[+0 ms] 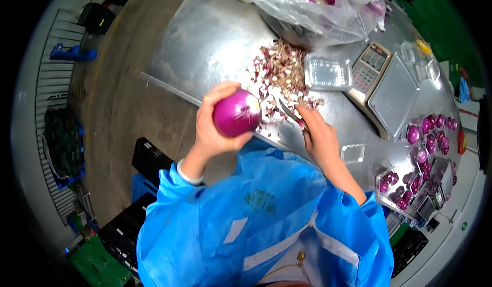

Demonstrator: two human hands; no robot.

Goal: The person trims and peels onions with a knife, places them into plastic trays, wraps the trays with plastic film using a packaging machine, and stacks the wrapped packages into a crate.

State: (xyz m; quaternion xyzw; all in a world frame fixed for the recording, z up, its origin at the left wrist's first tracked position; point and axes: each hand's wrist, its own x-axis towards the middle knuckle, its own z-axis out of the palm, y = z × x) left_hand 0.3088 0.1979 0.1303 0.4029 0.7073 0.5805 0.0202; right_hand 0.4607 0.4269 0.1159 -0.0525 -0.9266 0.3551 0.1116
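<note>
My left hand (207,128) is wrapped round a large purple onion (236,113), whose pale cut end faces up and right. My right hand (319,135) grips a small knife (288,110) by its handle, the blade pointing up and left over the table. Onion and blade are apart. Beyond both hands a heap of onion skins and pale trimmings (281,69) lies on the metal table (200,35). To the right of the heap sits a clear plastic tray (328,72).
A clear bag with onions (328,17) lies at the table's far side. Right of the tray is a scale (392,100). Packed purple onions (430,138) stand at the far right, near another clear tray (353,153). Green crates (100,261) are on the floor at left.
</note>
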